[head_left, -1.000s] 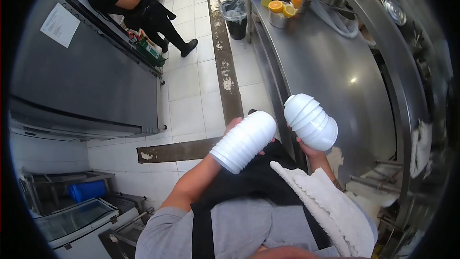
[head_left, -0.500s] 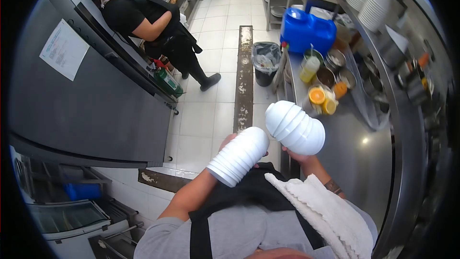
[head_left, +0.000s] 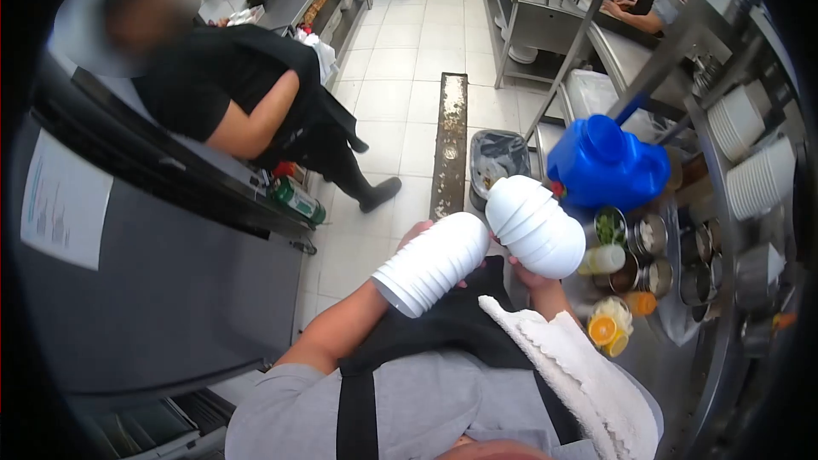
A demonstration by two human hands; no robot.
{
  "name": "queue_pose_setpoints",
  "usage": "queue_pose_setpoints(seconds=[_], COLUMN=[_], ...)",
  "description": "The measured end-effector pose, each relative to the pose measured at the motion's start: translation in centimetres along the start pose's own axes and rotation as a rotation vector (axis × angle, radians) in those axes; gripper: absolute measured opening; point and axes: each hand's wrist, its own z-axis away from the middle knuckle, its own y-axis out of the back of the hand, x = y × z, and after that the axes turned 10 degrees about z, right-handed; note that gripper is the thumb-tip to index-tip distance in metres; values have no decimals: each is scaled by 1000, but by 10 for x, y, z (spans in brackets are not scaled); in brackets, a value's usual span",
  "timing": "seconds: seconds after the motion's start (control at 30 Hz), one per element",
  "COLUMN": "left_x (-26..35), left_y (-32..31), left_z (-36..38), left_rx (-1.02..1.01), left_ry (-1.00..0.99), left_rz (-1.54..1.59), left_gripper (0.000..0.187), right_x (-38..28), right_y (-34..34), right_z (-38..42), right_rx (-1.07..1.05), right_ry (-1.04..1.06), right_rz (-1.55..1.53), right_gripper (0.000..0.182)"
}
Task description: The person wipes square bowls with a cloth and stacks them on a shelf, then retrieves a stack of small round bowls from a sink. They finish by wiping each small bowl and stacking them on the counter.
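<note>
My left hand (head_left: 416, 234) is wrapped round a nested stack of white cups or small bowls (head_left: 433, 264), tilted with its open end toward my forearm; most of the fingers are behind the stack. To its right, my right hand (head_left: 530, 276) holds a second stack of wider white bowls (head_left: 535, 227) from below. The two stacks are side by side in front of my chest, their ends close together. A white towel (head_left: 588, 375) hangs over my right shoulder and chest, over a black apron (head_left: 443, 336).
A person in black (head_left: 247, 111) stands at the left beside a dark fridge door (head_left: 170, 290). On the right counter are a blue jug (head_left: 596, 162), cut oranges (head_left: 603, 330) and metal containers. A bin (head_left: 498, 158) stands ahead. Plates (head_left: 758, 179) fill a right shelf.
The view has moved forward along the aisle. The person in black now appears larger, and the jug and containers sit farther right and lower. Both stacks remain held, their ends now closer together.
</note>
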Motion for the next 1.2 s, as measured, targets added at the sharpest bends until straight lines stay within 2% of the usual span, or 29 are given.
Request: queue_pose_setpoints(seconds=[0.07, 0.13, 0.17, 0.23, 0.27, 0.33, 0.37, 0.43, 0.47, 0.53, 0.57, 0.63, 0.67, 0.73, 0.77, 0.8, 0.87, 0.9, 0.93, 1.0, 1.13, 1.2], left_x=[47, 95, 120, 171, 202, 268, 302, 357, 379, 421, 440, 476, 503, 562, 589, 619, 680, 710, 743, 795, 897, 945], left_y=[-4, -6, -7, -9, -13, -30, -37, -59, -67, -81, -93, -116, -117, -114, -119, -125, -138, -145, -155, -169, -204, -218], left_z=[-29, -56, -70, -96, -110, -140, -151, -173, -182, -201, -211, -228, -237, -255, -264, -273, -289, -296, -298, -308, -322, -325], left_rx=[-36, -31, -21, 4, 26, 64, 80, 74, 72, 23, -5, -73, -90, -141, -151, -174, -215, -228, -243, -264, -267, -246], left_ry=[74, 84, 94, 94, 95, 91, 114, 91, 79, 7, -16, -48, -68, 15, 9, 10, -2, -13, -30, -70, -133, -151], left_rz=[-77, -111, -76, -36, -46, -65, -52, -66, -62, -49, -44, 82, 82, 58, 63, 5, -74, -80, -88, -78, -92, -90], left_gripper=[90, 88, 88, 88, 87, 87, 87, 88, 88, 87, 87, 88, 88, 89, 89, 91, 92, 92, 92, 93, 93, 93], right_x=[13, 39, 43, 51, 52, 48, 55, 83, 84, 81, 61, 13, 16, 34, 38, 42, 45, 72, 68, 65, 20, 46], right_y=[10, 19, 17, 12, 11, 8, 18, 54, 51, 52, 48, 27, 25, 22, 19, 17, 9, 11, 1, -12, -46, -50], right_z=[-49, -102, -133, -198, -231, -300, -336, -411, -442, -505, -537, -593, -625, -687, -720, -750, -810, -839, -876, -918, -1020, -1069], right_rx=[35, -65, -70, 110, 107, 191, 190, -197, -210, -48, -72, -2, -24, -246, -264, -272, -249, -223, -246, -211, -257, -261], right_ry=[-87, 141, 135, 139, 141, 73, 67, 32, 31, 297, 317, 199, 212, -45, 0, -3, 178, 203, 218, 186, 109, 155], right_rz=[25, 366, 361, 584, 572, 98, 79, 237, 238, 989, 1009, 548, 557, -1134, -891, -881, 183, 379, 394, 620, 473, 463], right_gripper=[71, 95, 95, 74, 74, 77, 77, 79, 79, 71, 71, 67, 67, 66, 66, 66, 65, 64, 64, 65, 68, 66])
